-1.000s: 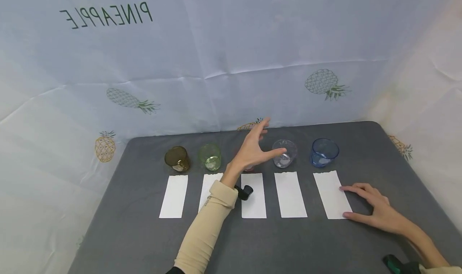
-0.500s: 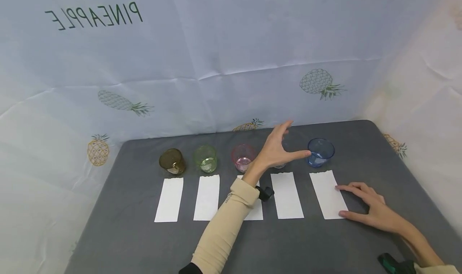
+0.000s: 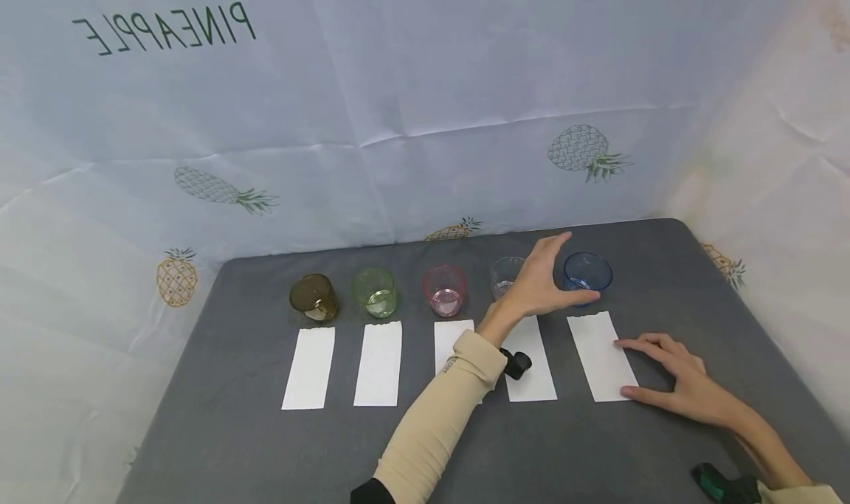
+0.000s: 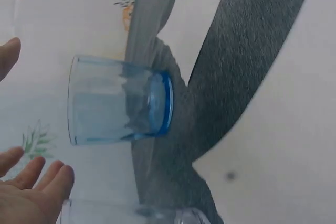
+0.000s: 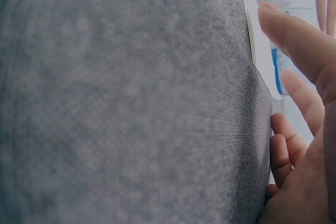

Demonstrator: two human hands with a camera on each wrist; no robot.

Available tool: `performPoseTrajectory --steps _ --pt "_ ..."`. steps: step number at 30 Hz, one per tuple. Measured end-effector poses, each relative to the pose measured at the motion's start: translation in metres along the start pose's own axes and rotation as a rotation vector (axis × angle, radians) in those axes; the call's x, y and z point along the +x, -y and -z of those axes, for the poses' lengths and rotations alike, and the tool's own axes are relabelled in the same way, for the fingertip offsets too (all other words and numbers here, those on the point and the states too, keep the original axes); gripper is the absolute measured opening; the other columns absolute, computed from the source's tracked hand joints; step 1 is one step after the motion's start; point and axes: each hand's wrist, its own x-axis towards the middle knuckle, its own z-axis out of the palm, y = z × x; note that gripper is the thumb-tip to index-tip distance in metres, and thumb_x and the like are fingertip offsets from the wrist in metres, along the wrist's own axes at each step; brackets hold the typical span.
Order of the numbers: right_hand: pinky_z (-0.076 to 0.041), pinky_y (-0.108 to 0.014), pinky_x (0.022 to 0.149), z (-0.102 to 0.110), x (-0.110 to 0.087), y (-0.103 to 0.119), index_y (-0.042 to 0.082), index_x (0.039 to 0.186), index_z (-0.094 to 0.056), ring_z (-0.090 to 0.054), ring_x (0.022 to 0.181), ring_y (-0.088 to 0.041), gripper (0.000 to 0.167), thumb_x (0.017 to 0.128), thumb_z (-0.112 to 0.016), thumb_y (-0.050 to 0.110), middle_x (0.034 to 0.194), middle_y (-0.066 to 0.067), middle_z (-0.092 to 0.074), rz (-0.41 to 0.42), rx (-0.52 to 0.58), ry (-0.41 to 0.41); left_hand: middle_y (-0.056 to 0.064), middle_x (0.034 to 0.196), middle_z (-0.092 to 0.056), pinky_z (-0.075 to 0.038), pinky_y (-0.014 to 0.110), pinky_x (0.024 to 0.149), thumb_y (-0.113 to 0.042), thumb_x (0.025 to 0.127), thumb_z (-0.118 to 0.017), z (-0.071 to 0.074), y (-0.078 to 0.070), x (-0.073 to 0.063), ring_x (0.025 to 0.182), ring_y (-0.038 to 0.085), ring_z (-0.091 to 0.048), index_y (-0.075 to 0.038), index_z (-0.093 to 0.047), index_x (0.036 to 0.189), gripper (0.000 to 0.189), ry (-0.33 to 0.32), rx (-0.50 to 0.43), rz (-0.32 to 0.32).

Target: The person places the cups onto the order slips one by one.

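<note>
A blue glass (image 3: pixel 588 271) stands at the right end of a row of glasses. My left hand (image 3: pixel 541 279) reaches toward it, thumb and fingers spread wide; in the left wrist view the blue glass (image 4: pixel 121 100) lies beyond the fingertips with a gap between. Partly behind that hand is a clear glass (image 3: pixel 506 271). My right hand (image 3: pixel 684 382) rests on the table at the right edge of the rightmost white paper strip (image 3: pixel 603 356), its thumb and index finger spread apart and their tips at the paper.
Further left stand a pink glass (image 3: pixel 445 290), a green glass (image 3: pixel 375 291) and a brown glass (image 3: pixel 314 297). White paper strips lie in front of the glasses, such as the leftmost strip (image 3: pixel 309 369). A pineapple-print cloth (image 3: pixel 372 105) hangs behind the grey table (image 3: pixel 239 415).
My left hand has moved right, from before the pink glass past the clear one to the blue glass. The right hand stays by the paper. The head view has shifted slightly.
</note>
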Motion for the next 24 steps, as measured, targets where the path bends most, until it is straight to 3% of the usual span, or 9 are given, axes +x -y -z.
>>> performPoseTrajectory --steps 4,14,24 --pt "-0.028 -0.051 0.075 0.000 0.000 0.001 0.026 0.137 -0.063 -0.022 0.113 0.018 0.073 0.070 -0.093 0.026 0.121 0.003 -0.049 -0.003 0.006 0.004 0.012 0.166 -0.031 -0.040 0.037 0.120 -0.041 0.082 -0.084 -0.009 -0.002 0.004 0.152 0.025 -0.038 -0.015 -0.024 0.164 0.104 0.008 0.026 0.017" --pt "-0.027 -0.053 0.075 0.001 0.000 -0.001 0.026 0.137 -0.062 -0.022 0.112 0.015 0.072 0.072 -0.093 0.028 0.122 0.002 -0.048 -0.028 0.004 0.022 0.014 0.167 -0.027 -0.041 0.035 0.119 -0.042 0.086 -0.080 -0.022 -0.007 0.014 0.155 0.026 -0.033 -0.010 -0.020 0.164 0.104 0.102 0.092 0.055" --pt "-0.027 -0.051 0.076 -0.001 -0.001 -0.001 0.025 0.137 -0.062 -0.023 0.113 0.017 0.074 0.070 -0.093 0.025 0.120 0.008 -0.047 0.000 0.011 0.008 0.013 0.161 -0.037 -0.042 0.030 0.117 -0.041 0.091 -0.073 -0.036 -0.004 0.021 0.148 0.024 -0.044 -0.009 -0.029 0.161 0.089 0.039 0.097 0.140"
